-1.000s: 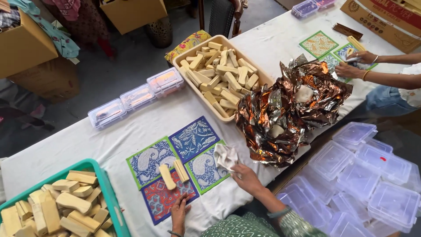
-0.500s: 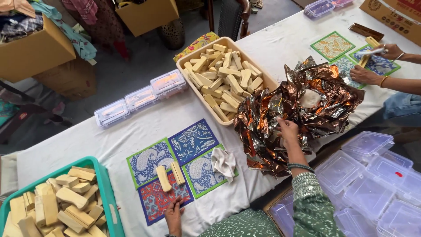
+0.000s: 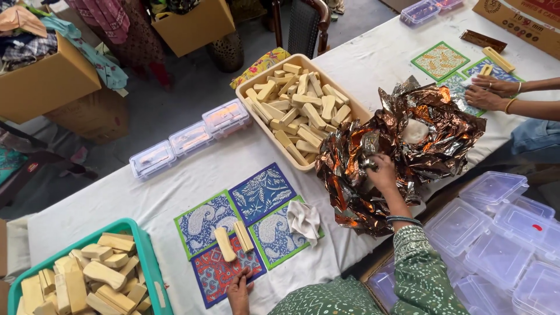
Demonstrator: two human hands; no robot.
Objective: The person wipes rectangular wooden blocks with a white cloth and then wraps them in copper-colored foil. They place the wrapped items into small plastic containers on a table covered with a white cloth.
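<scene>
Foil [image 3: 402, 151], crumpled beside the beige tray [image 3: 248, 96], fills the right hand's [image 3: 382, 172] closed fingers; the left hand [image 3: 239, 290] lies flat on a patterned cloth [image 3: 224, 271].

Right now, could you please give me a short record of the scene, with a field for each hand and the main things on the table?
Left hand: rests flat on the red patterned cloth square, near two pale wooden blocks.
Right hand: reaches into the crumpled metallic foil heap.
Beige tray: full of wooden blocks.
Green tray: also holds blocks.
White cloth: crumpled on a blue square.
Another person's hands: on cloth squares, far right.
</scene>
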